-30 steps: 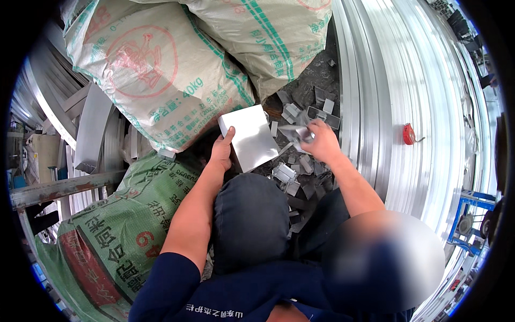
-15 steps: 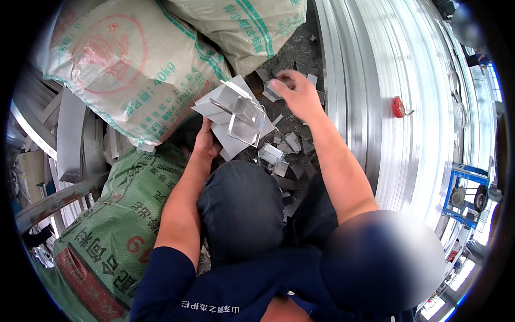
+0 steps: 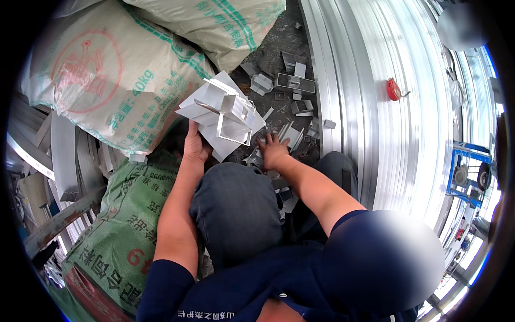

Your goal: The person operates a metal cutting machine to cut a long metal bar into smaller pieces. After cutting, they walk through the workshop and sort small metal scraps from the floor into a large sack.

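Note:
My left hand (image 3: 197,146) is closed on the lower left edge of a flat silver metal plate (image 3: 214,140). Stacked on that plate are several cut metal pieces, among them a hollow rectangular profile offcut (image 3: 234,129). To the right and a little lower, my right hand (image 3: 275,152) reaches down to the floor with its fingers spread. Its fingertips are among loose metal offcuts, right beside a ribbed silver offcut (image 3: 290,135). Nothing shows in its grasp, though part of the fingers is hard to make out.
More offcuts, including a rectangular frame piece (image 3: 296,83), lie on the dark floor (image 3: 273,51). Long aluminium profiles (image 3: 370,107) run along the right, with a red tape measure (image 3: 394,89) on them. Full beige sacks (image 3: 107,70) and a green sack (image 3: 126,214) stand on the left.
My right hand has moved from the farther offcuts back toward my knees, and its fingers have spread. The left hand keeps holding the loaded plate. The view has shifted slightly.

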Motion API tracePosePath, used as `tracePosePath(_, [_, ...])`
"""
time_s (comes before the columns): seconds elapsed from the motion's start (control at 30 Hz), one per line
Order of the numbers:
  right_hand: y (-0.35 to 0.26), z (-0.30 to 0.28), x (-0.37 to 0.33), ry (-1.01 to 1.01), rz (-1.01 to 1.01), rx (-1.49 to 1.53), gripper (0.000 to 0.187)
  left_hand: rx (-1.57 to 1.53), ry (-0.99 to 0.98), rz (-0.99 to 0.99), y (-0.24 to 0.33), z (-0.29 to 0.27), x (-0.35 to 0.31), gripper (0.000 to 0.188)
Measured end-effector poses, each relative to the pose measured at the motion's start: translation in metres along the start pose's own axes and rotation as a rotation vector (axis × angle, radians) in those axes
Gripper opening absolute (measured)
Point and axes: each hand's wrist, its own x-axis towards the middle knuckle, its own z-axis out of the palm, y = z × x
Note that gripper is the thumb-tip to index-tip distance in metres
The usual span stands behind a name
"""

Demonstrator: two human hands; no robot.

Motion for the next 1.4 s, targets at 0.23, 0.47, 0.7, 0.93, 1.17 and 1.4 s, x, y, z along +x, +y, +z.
tracePosePath(0.23, [0.006, -0.002, 0.005, 0.003, 0.031, -0.04, 0.081, 0.019, -0.023, -0.006, 0.002, 0.0, 0.001, 0.066])
tracePosePath(0.47, [0.066, -0.026, -0.009, 0.274, 0.064, 0.299, 0.096, 0.025, -0.004, -0.003, 0.005, 0.006, 0.002, 0.066])
tracePosePath(0.7, [0.147, -0.092, -0.058, 0.501, 0.11, 1.089, 0.082, 0.04, 0.034, 0.004, 0.018, 0.043, -0.001, 0.059])
tracePosePath(0.93, [0.151, -0.222, -0.188, 0.597, -0.318, 1.647, 0.059, 0.106, -0.172, 0.058, 0.05, 0.111, -0.017, 0.061])
tracePosePath(1.17, [0.102, -0.315, -0.276, 0.528, -0.583, 1.757, 0.047, -0.084, -0.214, 0.246, 0.141, 0.223, -0.124, 0.062])
tracePosePath(1.4, [0.145, -0.261, -0.252, 0.539, -0.284, 1.84, 0.032, -0.035, -0.137, 0.698, 0.289, 0.281, -0.266, 0.062])
